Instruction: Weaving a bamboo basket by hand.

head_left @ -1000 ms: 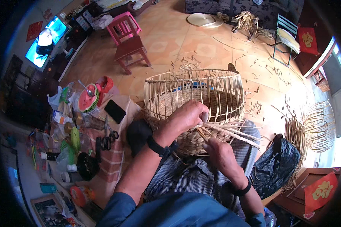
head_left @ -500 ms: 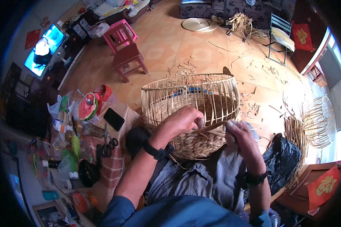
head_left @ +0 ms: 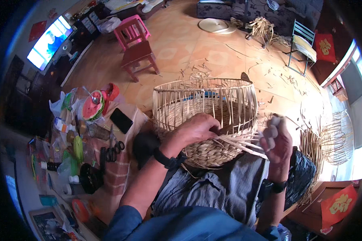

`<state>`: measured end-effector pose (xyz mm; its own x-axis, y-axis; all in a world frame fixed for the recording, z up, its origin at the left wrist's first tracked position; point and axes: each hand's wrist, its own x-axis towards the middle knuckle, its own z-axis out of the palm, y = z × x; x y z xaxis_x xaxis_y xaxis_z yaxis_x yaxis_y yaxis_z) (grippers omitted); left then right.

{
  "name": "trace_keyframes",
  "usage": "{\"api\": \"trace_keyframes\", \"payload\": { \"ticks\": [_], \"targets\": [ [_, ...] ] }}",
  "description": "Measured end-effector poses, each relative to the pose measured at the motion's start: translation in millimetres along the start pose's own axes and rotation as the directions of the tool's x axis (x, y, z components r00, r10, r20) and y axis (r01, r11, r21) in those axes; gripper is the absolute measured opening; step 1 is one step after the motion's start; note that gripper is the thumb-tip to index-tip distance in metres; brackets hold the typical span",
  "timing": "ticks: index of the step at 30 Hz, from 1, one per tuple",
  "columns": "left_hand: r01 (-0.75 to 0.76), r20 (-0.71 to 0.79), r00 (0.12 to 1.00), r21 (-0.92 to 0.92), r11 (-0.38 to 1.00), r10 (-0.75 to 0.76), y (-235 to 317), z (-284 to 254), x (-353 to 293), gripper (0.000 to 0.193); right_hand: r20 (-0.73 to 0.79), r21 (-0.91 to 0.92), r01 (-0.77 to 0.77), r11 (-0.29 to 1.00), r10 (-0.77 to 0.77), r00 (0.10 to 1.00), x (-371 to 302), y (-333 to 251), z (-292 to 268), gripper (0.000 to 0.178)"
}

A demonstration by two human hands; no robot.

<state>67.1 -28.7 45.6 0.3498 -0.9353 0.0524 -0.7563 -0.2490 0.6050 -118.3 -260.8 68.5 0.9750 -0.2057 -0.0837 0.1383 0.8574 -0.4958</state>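
A round woven straw basket [head_left: 207,154] rests on my lap, its lower wall densely braided and its upper part of bare upright stakes under a thin rim. My left hand [head_left: 197,129] is closed at the near side of the wall, its fingertips pinching straw strands [head_left: 245,143] that fan out to the right. Exactly how many strands it grips is hidden. To the right of the basket, my right hand [head_left: 276,138] is raised with pale coverings on its fingers. Its fingers are loosely bent and apart, slightly blurred, and no strand shows in them.
At my left, a table holds scissors [head_left: 117,148], a phone [head_left: 121,120], cut watermelon [head_left: 93,108] and bottles. A black plastic bag [head_left: 303,170] and a straw bundle [head_left: 311,144] lie at my right. Ahead stands a red wooden chair [head_left: 138,56]; straw scraps litter the tiled floor.
My right hand has let go of the strand stretched between my hands and moved right and up. Several pale strands now fan out from my left hand, which stays at the wall.
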Motion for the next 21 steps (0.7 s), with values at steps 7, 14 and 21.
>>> {"api": "trace_keyframes", "payload": {
  "ticks": [7, 14, 21],
  "targets": [
    [0.112, 0.048, 0.993, -0.025, 0.993, -0.111, 9, 4, -1, 0.025, -0.116, -0.891, -0.168, 0.421, 0.145, 0.983, 20, 53, 4, 0.029],
    [0.153, -0.256, 0.953, -0.048, 0.987, -0.16, 21, 32, -13, 0.042, -0.15, -0.706, -0.052, 0.707, -0.078, 0.986, 63, 75, -9, 0.025],
    [0.277, -0.428, 0.903, 0.517, 0.81, -0.035, 40, 100, -26, 0.069, 0.065, -0.822, 0.103, 0.56, -0.087, 0.994, 96, 65, 3, 0.022]
  ]
}}
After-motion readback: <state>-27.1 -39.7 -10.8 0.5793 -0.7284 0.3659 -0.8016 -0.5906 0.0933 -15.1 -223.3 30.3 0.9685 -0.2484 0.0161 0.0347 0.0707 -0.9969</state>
